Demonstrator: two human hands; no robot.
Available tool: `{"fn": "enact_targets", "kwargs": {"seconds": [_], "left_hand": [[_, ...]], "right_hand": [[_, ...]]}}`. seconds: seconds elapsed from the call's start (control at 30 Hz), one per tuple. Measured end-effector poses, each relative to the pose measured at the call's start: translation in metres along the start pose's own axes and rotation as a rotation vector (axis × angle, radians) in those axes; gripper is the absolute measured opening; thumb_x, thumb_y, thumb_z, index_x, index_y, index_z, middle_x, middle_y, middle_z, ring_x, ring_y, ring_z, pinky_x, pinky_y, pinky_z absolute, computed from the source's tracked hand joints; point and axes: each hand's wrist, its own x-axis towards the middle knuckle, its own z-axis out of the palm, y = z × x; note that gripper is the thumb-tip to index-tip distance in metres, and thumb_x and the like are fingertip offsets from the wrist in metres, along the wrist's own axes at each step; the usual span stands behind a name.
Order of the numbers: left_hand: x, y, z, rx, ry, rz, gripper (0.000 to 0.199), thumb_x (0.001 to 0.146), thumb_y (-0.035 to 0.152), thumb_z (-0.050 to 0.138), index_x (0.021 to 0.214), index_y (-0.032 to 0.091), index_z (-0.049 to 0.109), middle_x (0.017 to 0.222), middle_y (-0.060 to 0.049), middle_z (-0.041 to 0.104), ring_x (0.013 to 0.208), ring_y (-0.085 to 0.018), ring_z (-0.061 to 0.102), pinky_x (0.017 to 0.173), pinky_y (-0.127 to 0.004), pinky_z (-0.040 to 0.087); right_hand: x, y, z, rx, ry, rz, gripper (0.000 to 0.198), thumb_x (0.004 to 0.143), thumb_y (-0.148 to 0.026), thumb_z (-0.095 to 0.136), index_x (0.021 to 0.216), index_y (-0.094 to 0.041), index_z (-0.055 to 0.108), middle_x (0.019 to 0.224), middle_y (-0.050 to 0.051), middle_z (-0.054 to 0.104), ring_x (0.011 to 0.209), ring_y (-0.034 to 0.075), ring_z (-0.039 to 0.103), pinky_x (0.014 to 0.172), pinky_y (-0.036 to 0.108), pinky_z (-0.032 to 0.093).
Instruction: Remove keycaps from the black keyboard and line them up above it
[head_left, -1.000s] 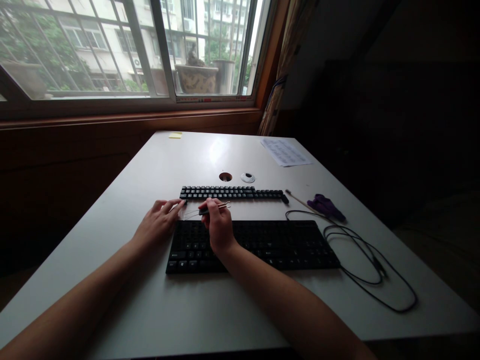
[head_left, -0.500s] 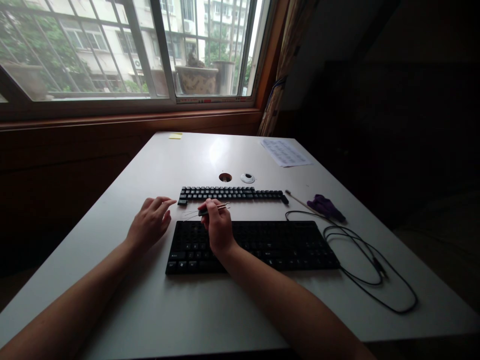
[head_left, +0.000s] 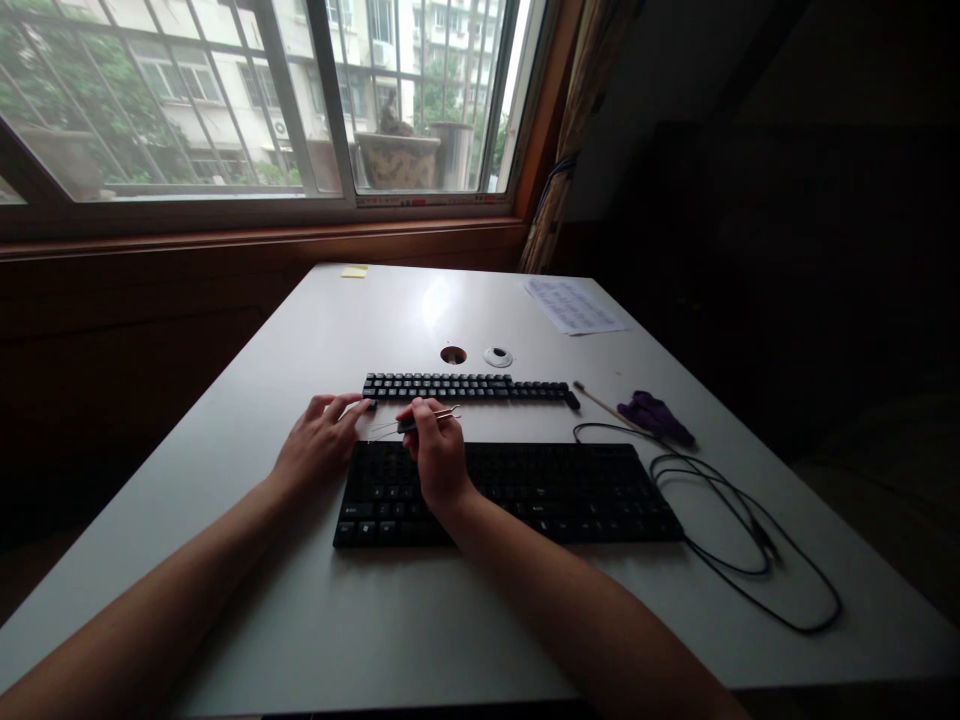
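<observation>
My left hand (head_left: pixel 318 440) reaches over the left part of the desk, fingers stretched out. Its fingertips touch a loose black keycap (head_left: pixel 372 405) at the left end of the keycap rows (head_left: pixel 442 386) and partly cover it. In my right hand (head_left: pixel 441 455) is a wire keycap puller (head_left: pixel 407 426), gripped by its dark middle, with thin wires sticking out on both sides. That hand hovers over the upper left of a black keyboard (head_left: pixel 585 495). The keyboard's lower left keys are in place; its upper area looks dark and is hard to make out.
A black cable (head_left: pixel 750 572) loops on the right of the white desk (head_left: pixel 247 625). Beyond it lie a purple cloth (head_left: pixel 656 418) and a thin stick-like brush (head_left: pixel 600 402). Farther back are a round desk hole (head_left: pixel 453 355), its white cover (head_left: pixel 498 357) and printed sheets (head_left: pixel 574 306).
My left hand has moved right, and its fingertips now cover part of the loose keycap. My right hand keeps the keycap puller in nearly the same spot. The view has shifted slightly.
</observation>
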Motion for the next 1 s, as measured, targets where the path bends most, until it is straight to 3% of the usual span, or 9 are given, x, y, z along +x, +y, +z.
{"fn": "enact_targets", "kwargs": {"seconds": [1.0], "left_hand": [[0.0007, -0.0024, 0.0039, -0.014, -0.016, 0.034, 0.049, 0.089, 0.015, 0.054, 0.138, 0.018, 0.051, 0.132, -0.011, 0.057, 0.112, -0.030, 0.049, 0.095, -0.044, 0.047]], "right_hand": [[-0.0010, 0.0011, -0.0011, -0.050, -0.046, -0.019, 0.035, 0.093, -0.043, 0.049, 0.073, -0.019, 0.063, 0.053, -0.004, 0.051, 0.044, 0.008, 0.044, 0.041, 0.020, 0.031]]}}
